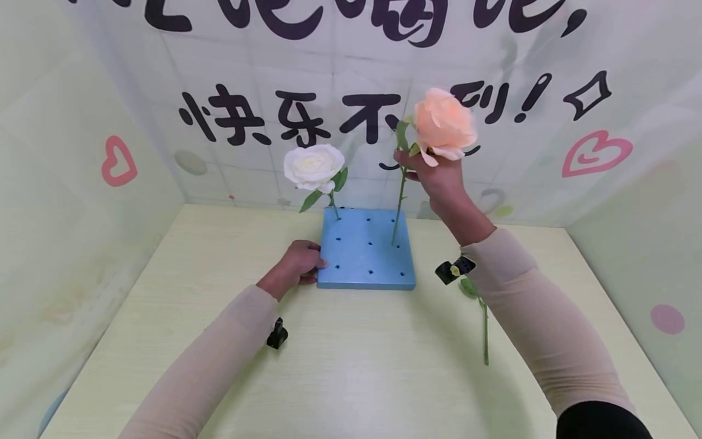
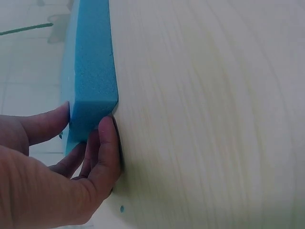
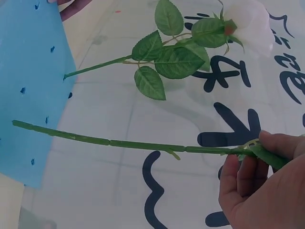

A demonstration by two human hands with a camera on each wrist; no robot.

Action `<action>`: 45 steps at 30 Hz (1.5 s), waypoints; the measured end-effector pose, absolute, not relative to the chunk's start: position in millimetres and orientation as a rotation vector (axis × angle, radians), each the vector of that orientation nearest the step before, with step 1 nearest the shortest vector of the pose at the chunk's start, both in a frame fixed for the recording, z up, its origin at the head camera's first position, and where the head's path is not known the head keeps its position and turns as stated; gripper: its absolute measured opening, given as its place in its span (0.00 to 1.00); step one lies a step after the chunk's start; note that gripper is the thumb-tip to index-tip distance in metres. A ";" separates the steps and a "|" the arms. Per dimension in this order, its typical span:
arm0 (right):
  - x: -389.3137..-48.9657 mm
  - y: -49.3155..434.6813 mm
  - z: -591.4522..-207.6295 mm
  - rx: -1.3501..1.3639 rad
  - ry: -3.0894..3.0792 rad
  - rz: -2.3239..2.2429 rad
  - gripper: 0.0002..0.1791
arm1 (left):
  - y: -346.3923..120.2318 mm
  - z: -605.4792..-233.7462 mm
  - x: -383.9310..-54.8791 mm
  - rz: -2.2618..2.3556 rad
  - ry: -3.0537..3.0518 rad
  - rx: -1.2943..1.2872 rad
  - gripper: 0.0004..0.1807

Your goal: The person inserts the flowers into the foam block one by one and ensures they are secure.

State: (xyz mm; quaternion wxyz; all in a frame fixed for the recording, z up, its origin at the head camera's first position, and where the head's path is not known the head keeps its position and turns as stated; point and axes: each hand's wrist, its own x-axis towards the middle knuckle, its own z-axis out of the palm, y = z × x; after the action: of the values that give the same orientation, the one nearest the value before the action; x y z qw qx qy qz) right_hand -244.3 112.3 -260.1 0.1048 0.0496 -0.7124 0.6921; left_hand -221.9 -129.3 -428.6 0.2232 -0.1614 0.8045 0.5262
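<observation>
My right hand (image 1: 439,180) pinches the stem of a peach rose (image 1: 445,125) just below its bloom. The green stem (image 3: 143,144) hangs down over the right part of a blue foam board (image 1: 356,259) with several small holes. Its cut tip shows in the right wrist view in front of the board; whether it touches is unclear. A white rose (image 1: 314,167) stands in a hole at the board's back left corner. At the board's left edge my left hand (image 1: 298,263) grips the side, thumb on the top face and fingers (image 2: 108,148) low against the side.
Another leafy green stem (image 1: 485,332) lies on the pale wooden table (image 1: 340,366) to the right, its upper end hidden behind my right forearm. A printed cloth backdrop (image 1: 247,177) rises directly behind the board, with side panels at left and right.
</observation>
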 end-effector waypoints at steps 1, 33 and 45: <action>-244.5 110.0 -260.6 0.146 -2.088 2.036 0.27 | -129.7 -428.6 -222.0 1.451 2.223 -0.447 0.29; -278.1 82.4 -298.6 0.344 -1.609 2.040 0.26 | -129.9 -427.0 -222.3 1.436 2.244 -0.442 0.31; -280.0 81.2 -310.3 0.327 -1.772 1.852 0.29 | -128.7 -428.3 -222.5 1.435 2.242 -0.454 0.31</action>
State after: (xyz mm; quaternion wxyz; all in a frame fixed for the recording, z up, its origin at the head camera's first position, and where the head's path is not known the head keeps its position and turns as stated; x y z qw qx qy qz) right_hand -280.0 81.2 -310.3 0.2753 0.1217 -0.6592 0.6891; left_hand -222.5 -128.7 -428.3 0.2190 -0.1641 0.8101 0.5185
